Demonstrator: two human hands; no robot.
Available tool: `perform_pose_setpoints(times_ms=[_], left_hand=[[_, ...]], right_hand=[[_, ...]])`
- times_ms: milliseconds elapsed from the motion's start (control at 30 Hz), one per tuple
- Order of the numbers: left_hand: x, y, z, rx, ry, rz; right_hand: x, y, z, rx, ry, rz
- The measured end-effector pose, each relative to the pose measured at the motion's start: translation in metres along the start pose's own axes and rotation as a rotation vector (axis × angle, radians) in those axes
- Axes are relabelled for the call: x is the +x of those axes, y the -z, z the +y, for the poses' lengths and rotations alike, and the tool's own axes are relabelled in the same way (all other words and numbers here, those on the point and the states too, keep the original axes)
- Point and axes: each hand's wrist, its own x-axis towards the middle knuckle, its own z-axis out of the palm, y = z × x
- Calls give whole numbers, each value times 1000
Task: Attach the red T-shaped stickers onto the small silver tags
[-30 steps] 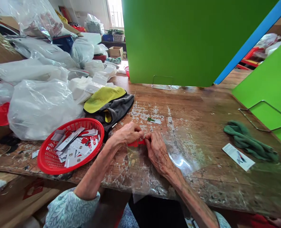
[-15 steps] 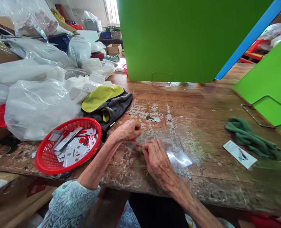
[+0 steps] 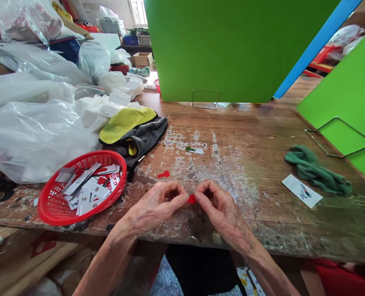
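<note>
My left hand (image 3: 158, 203) and my right hand (image 3: 221, 205) meet near the front edge of the worn wooden table (image 3: 247, 135). Both are closed in a pinch on a small red piece (image 3: 191, 199) held between their fingertips. A second small red piece (image 3: 163, 174) lies on the table just beyond my left hand. To the left stands a red plastic basket (image 3: 51, 213) holding several grey and red cards.
Clear plastic bags (image 3: 37, 135) pile up at the left, with a yellow and grey cloth (image 3: 133, 129) beside them. A small green-and-white tag (image 3: 194, 150) lies mid-table. At the right are a green cloth (image 3: 316, 170) and a white card (image 3: 301, 191). Green boards (image 3: 232, 49) stand behind.
Both hands have drawn back toward the table's front edge and come together on a small red piece. A red piece now lies on the table where they worked. The clear film is gone from view.
</note>
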Motion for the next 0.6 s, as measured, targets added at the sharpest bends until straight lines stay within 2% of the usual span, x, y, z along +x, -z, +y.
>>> perform_pose_setpoints(times_ms=[167,267,367,433,500,600], left_hand=[[0,-2,0,5,53,14],[0,-3,-2,-41,72,10],[-1,-6,-4,-41,28,1],[1,-6,-1,27,-19,4],[11,-4,5,205,-55,105],[46,1,18,660,-75,385]], right_hand=[[1,-4,10,209,-105,177],[1,-3,12,220,-143,85],[0,-1,15,228,-126,-49],[-1,0,15,206,-84,-58],[-3,4,14,168,-48,35],[-7,13,10,121,-25,222]])
